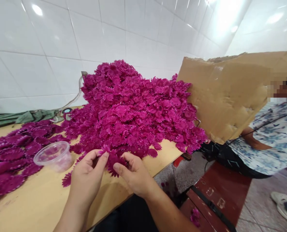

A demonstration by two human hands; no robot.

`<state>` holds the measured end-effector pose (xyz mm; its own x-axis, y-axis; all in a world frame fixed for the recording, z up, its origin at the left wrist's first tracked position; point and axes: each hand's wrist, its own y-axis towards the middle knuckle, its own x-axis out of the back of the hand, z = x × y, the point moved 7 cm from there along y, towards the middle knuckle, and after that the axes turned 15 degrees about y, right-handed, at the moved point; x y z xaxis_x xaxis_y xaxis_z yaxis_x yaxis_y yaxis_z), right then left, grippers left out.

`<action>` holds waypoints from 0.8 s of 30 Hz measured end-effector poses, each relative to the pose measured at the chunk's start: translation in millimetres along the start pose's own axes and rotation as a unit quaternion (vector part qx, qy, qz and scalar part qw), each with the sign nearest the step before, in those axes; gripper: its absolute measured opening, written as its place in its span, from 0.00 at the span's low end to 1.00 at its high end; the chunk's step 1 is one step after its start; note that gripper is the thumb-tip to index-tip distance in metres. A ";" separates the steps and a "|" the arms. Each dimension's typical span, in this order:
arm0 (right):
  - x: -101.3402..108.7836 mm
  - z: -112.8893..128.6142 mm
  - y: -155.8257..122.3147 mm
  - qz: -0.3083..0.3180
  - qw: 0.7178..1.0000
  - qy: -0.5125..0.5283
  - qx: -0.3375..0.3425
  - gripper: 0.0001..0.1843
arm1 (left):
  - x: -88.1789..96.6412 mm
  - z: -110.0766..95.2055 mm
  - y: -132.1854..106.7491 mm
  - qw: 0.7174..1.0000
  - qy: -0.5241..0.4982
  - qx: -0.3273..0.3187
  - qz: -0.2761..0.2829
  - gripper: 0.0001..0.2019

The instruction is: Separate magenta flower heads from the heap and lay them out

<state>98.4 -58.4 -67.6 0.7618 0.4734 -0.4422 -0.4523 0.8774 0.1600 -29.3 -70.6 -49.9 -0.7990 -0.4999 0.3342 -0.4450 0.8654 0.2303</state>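
A magenta flower head (112, 161) made of petals is held between my two hands just above the table's near edge. My left hand (89, 172) pinches its left side between thumb and finger. On the other side, the thumb and fingers of my right hand (135, 175) are closed on the same flower head. A large heap of similar flower heads (133, 106) rises right behind my hands. Left of my left hand stands a clear plastic tub (52, 154), its contents hard to make out. More flower heads (10, 154) lie spread at the far left.
A cardboard sheet (220, 93) stands at the heap's right side. Beyond it sits a person in a patterned top (271, 138). A dark red bench (223, 190) is at the lower right. Green cloth (24, 116) and a cable (74, 98) lie along the tiled wall.
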 end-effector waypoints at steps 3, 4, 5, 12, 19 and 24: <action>10.9 -5.0 -7.5 -0.005 1.000 -0.018 -0.020 0.13 | 24.5 4.5 9.1 0.984 -0.105 0.104 -0.097 0.06; 16.8 -6.2 -9.9 -0.015 0.999 -0.019 -0.026 0.13 | 31.3 3.3 10.8 0.978 -0.120 0.119 -0.122 0.05; 22.8 -6.5 -11.8 -0.028 0.999 -0.018 -0.028 0.13 | 35.0 0.2 12.5 0.977 -0.122 0.117 -0.131 0.05; 32.2 11.4 -9.6 -0.043 0.998 -0.032 0.027 0.16 | -1.4 -12.0 19.0 1.000 -0.013 -0.014 0.005 0.17; 46.2 7.0 -3.9 -0.108 0.986 -0.117 0.040 0.21 | 17.2 -24.1 22.5 0.933 0.283 -0.182 -0.124 0.15; 52.3 4.7 1.7 -0.139 0.983 -0.120 0.019 0.27 | -9.9 -44.4 -8.6 0.939 0.233 -0.251 0.005 0.10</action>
<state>139.6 -31.8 -86.3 0.9429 0.2155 -0.2541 -0.1968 0.9756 0.0972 0.4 -74.6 -14.7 -0.4857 -0.5548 0.6755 -0.0986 0.8026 0.5883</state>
